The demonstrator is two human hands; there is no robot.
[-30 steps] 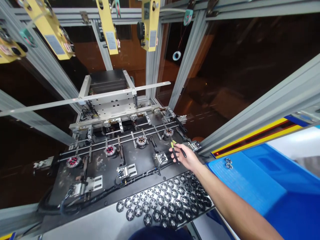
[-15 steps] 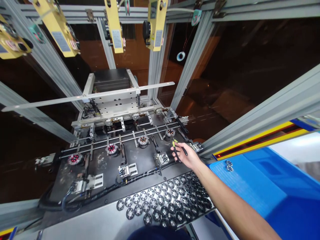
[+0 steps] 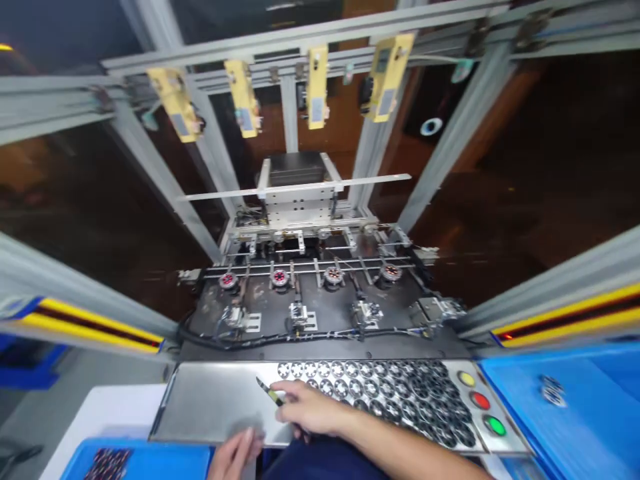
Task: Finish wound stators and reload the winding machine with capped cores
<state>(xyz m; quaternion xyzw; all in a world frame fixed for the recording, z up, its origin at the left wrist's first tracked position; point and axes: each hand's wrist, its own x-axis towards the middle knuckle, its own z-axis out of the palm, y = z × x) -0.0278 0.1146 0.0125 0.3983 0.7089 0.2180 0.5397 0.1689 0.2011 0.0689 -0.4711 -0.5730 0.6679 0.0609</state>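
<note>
My right hand [image 3: 313, 408] is closed around pliers [image 3: 270, 391] with yellow-green and black handles, partly hidden by the fingers. It hovers over the front metal plate [image 3: 215, 400], at the left end of the rows of round black parts with silvery centres [image 3: 370, 388]. My left hand [image 3: 237, 455] is low in the picture by the plate's front edge, slightly blurred. Its fingers are loosely stretched and nothing shows in them. Farther back, fixtures hold round pieces: two with red centres [image 3: 280, 278] on the left, two with copper-coloured ones [image 3: 333, 275] on the right.
Yellow, red and green buttons [image 3: 481, 401] sit at the plate's right end. A blue bin [image 3: 590, 380] with a few metal parts is on the right. Another blue tray [image 3: 165, 460] stands at lower left. Yellow light barriers [image 3: 95, 325] flank the frame; yellow units [image 3: 317, 87] hang above.
My right hand has drawn back from the rightmost fixture to the front plate, still with the pliers. My left hand has come into view. The camera has turned left.
</note>
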